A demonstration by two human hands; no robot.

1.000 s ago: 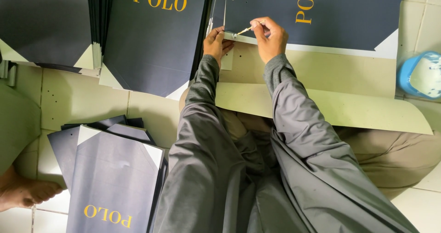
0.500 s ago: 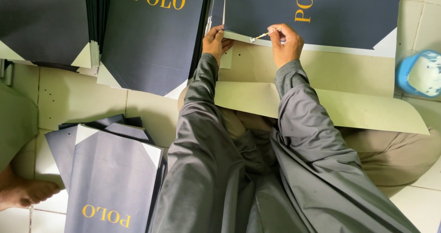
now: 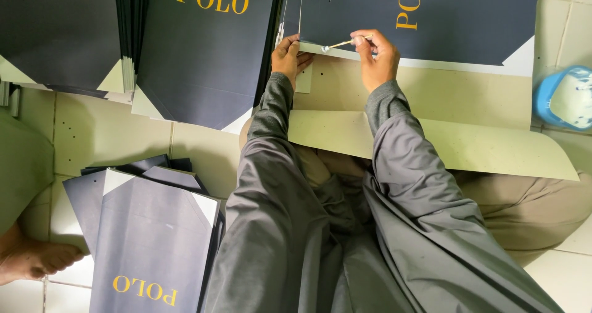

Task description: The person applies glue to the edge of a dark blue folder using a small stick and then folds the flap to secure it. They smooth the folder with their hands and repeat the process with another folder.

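Head view: the left hand (image 3: 287,55) presses flat on the corner of the unfolded navy paper bag (image 3: 425,17), while the right hand (image 3: 377,57) pinches a thin glue stick (image 3: 343,43) whose wet tip touches the bag's lower edge above the pale cardboard flap (image 3: 431,109). Risk, as I judge it: a smear onto the navy face if the left hand slips. Gold lettering marks the bag stacks top centre (image 3: 206,41) and lower left (image 3: 151,245); a blue tub (image 3: 564,97) sits at right.
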